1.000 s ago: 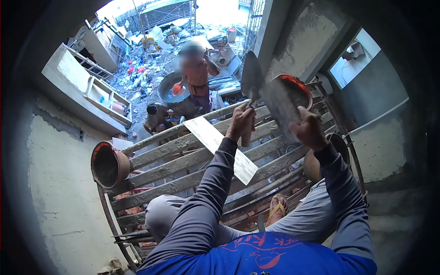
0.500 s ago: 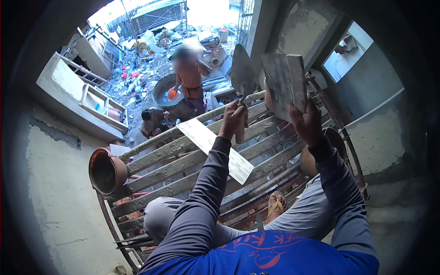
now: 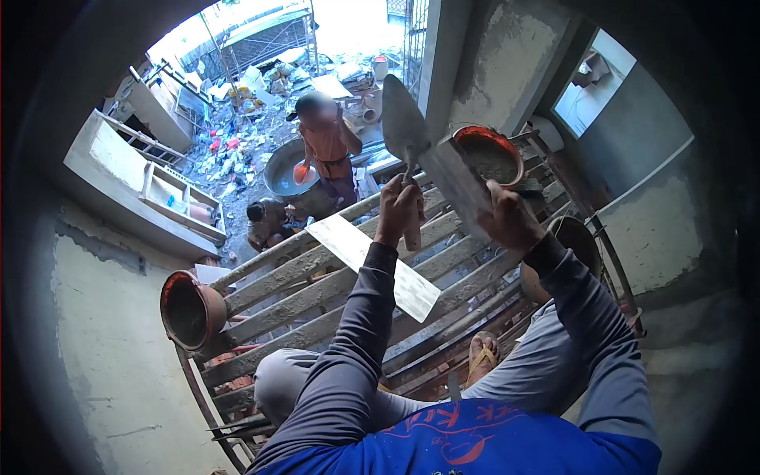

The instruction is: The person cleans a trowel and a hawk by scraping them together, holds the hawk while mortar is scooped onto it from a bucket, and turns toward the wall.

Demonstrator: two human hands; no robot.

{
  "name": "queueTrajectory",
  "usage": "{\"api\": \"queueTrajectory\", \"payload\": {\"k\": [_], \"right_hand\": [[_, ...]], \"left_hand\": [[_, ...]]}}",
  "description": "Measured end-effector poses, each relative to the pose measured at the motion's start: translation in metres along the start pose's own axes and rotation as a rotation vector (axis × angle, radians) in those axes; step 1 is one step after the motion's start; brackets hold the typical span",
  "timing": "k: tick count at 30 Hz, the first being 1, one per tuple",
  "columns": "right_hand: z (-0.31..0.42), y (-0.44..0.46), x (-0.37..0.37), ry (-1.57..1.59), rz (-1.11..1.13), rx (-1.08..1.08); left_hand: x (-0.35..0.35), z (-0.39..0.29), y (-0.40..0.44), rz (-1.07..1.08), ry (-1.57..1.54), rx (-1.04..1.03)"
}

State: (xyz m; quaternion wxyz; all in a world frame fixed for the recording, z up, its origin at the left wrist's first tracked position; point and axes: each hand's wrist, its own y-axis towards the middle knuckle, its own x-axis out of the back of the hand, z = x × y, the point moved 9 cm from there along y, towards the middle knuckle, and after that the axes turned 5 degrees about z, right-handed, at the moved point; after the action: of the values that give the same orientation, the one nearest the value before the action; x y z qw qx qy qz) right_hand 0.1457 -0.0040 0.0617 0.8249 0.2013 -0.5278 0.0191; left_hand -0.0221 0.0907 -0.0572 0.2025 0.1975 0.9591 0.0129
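My left hand [image 3: 397, 207] is closed round the wooden handle of a pointed trowel [image 3: 402, 119], its grey blade upward. My right hand [image 3: 509, 218] grips a flat rectangular float [image 3: 457, 180], slightly blurred, tilted with its upper end close to the trowel blade; whether they touch I cannot tell. Behind the float stands an orange-rimmed bucket [image 3: 492, 158] with grey material in it. A pale rectangular board [image 3: 375, 267] lies diagonally across the slats, below my left hand and partly under my left forearm.
Slatted scaffold planks [image 3: 309, 304] lie beneath me, with gaps between them. One bucket [image 3: 190, 310] is at the left end, another [image 3: 564, 253] by my right forearm. Below, a person [image 3: 324, 150] stands by a large tub [image 3: 290, 169] and another person [image 3: 267, 224] crouches. Walls rise on both sides.
The float has turned from showing its broad face to a narrower, tilted view and moved left, nearer the trowel. The trowel has shifted slightly left. The orange-rimmed bucket is uncovered again.
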Motion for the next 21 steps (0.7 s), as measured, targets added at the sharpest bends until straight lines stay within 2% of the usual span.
{"api": "queueTrajectory", "payload": {"k": [3,4,8,11,12,15,16,21], "right_hand": [[-0.006,-0.005,-0.006,0.030,0.114,-0.053],[0.013,-0.002,0.016,0.113,-0.041,0.029],[0.022,0.001,0.051,0.359,-0.279,-0.135],[0.009,0.001,0.005,0.039,0.010,-0.003],[0.000,-0.005,-0.011,-0.028,0.149,-0.129],[0.009,-0.012,-0.010,0.055,0.127,-0.107],[0.015,-0.009,0.000,0.136,0.071,-0.102],[0.024,-0.003,0.039,0.080,-0.205,-0.042]], "left_hand": [[0.012,-0.005,0.000,-0.020,-0.023,-0.032],[0.013,-0.009,0.003,-0.014,-0.019,-0.045],[0.005,-0.009,0.003,-0.020,-0.023,-0.023],[0.000,-0.011,0.003,-0.009,-0.025,-0.013],[0.002,-0.011,0.002,-0.018,-0.024,-0.007],[0.008,-0.014,0.003,-0.047,-0.051,-0.011],[0.007,-0.015,0.003,-0.053,-0.059,-0.005],[-0.001,-0.009,0.006,-0.035,-0.121,0.019]]}}
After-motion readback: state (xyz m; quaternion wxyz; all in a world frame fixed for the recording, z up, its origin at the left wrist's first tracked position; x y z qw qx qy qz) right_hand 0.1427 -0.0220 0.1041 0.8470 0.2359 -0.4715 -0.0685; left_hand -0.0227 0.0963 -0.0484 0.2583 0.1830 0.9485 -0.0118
